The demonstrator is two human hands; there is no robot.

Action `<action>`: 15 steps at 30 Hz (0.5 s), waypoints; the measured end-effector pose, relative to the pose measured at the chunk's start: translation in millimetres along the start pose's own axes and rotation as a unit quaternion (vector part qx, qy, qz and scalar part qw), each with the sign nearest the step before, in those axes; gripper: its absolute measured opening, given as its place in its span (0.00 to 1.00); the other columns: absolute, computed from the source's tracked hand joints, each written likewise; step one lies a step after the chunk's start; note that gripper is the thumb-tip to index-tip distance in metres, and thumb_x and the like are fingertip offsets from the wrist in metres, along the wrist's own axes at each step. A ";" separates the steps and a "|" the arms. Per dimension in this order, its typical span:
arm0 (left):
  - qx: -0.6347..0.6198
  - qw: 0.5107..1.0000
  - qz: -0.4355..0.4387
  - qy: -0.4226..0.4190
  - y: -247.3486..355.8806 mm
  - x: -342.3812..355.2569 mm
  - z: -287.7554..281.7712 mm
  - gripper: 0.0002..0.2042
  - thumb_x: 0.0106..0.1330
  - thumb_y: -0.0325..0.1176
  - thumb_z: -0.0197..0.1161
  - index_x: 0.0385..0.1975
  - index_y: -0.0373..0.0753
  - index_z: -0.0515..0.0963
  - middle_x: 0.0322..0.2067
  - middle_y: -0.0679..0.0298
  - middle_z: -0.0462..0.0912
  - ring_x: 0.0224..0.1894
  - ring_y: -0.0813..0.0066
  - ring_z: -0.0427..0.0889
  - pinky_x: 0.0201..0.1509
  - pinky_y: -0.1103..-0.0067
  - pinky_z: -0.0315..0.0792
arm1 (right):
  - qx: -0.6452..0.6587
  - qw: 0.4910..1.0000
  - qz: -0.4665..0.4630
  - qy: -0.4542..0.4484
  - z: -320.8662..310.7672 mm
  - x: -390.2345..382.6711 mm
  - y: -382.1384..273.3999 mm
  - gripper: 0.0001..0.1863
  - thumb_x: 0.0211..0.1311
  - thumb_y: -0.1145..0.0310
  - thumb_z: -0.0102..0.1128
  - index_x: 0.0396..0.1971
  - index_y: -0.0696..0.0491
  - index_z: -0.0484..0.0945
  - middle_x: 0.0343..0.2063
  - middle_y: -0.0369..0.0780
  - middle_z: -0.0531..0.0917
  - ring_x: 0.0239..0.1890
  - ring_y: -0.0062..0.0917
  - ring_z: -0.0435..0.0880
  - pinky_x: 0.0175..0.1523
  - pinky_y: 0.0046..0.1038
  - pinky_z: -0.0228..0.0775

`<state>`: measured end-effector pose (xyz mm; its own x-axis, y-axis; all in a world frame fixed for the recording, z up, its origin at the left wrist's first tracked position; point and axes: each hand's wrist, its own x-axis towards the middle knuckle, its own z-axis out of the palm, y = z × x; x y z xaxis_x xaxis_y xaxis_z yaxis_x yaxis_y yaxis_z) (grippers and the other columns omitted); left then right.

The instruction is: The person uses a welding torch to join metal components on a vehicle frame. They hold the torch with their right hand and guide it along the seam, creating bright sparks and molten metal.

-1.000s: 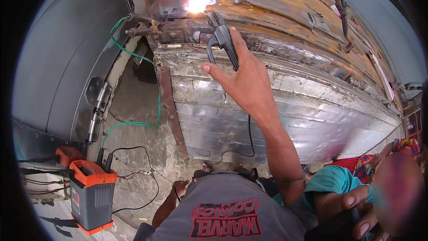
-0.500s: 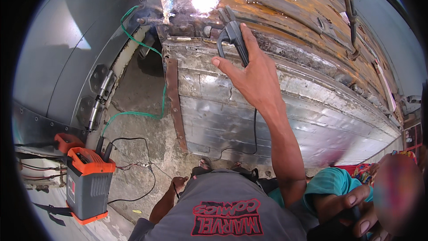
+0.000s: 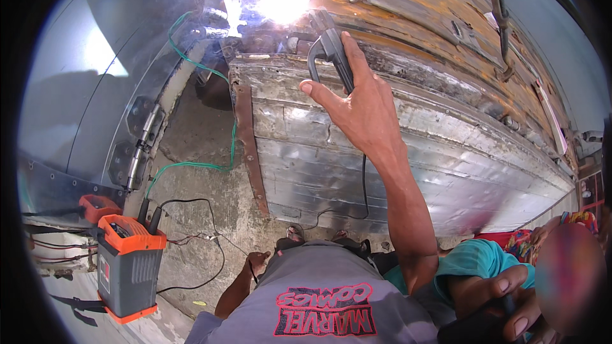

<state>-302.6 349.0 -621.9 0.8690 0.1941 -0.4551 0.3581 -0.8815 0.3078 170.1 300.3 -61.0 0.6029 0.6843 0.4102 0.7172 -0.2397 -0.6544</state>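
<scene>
Your right hand (image 3: 368, 111) grasps the holder (image 3: 335, 51) at 12 o'clock by its rear, presumably for clearance from the arc (image 3: 282, 1); your left hand (image 3: 258, 260), at 7 o'clock, shows no readable grip.

white glare (image 3: 282, 1) blocks the way beyond the electrode holder (image 3: 334, 50), but room lies over the metal panel (image 3: 312, 172).

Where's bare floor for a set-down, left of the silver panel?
Two concrete floor patches: between the door hinge and green cable; below that cable, between the brown strip and black cable. Crowded: around the gray-and-orange machine with its leads, and near the bright arc, where the right hand holds the electrode holder.
</scene>
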 end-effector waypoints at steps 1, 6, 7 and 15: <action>-0.047 0.999 -0.017 0.004 -1.1 -1.5 -0.3 0.18 0.75 0.36 0.57 0.63 0.50 0.78 0.31 0.53 0.89 0.40 0.51 0.92 0.41 0.58 0.83 | 0.004 1.000 0.004 -0.009 -1.9 -0.2 -1.2 0.57 0.65 0.40 0.76 0.80 0.63 0.62 0.56 0.67 0.84 0.61 0.60 0.85 0.66 0.50 0.77; -0.058 0.997 -0.029 -0.037 -6.3 0.4 -12.6 0.15 0.81 0.39 0.53 0.61 0.50 0.81 0.31 0.52 0.89 0.39 0.51 0.92 0.41 0.59 0.83 | 0.014 1.000 -0.003 -0.014 -4.7 1.0 -2.7 0.56 0.66 0.40 0.75 0.80 0.64 0.61 0.57 0.70 0.83 0.62 0.65 0.85 0.68 0.52 0.76; -0.052 0.998 -0.024 -0.038 -7.6 1.1 -15.1 0.15 0.82 0.39 0.53 0.61 0.50 0.81 0.32 0.53 0.89 0.39 0.51 0.92 0.41 0.59 0.83 | 0.012 1.000 -0.008 -0.004 -2.9 1.4 -1.0 0.57 0.65 0.39 0.76 0.80 0.64 0.62 0.54 0.67 0.84 0.58 0.60 0.86 0.64 0.51 0.77; -0.077 0.996 -0.026 -0.033 -4.8 -7.2 -16.7 0.16 0.85 0.44 0.51 0.61 0.50 0.82 0.33 0.53 0.90 0.38 0.51 0.92 0.41 0.59 0.84 | 0.011 1.000 -0.008 0.003 2.6 1.0 4.9 0.58 0.63 0.38 0.77 0.80 0.63 0.62 0.49 0.63 0.86 0.52 0.54 0.88 0.58 0.49 0.79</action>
<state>-304.9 359.0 -606.1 0.8255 0.2056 -0.5256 0.4550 -0.7935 0.4041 173.3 301.7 -65.4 0.5940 0.6834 0.4244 0.7189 -0.2142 -0.6612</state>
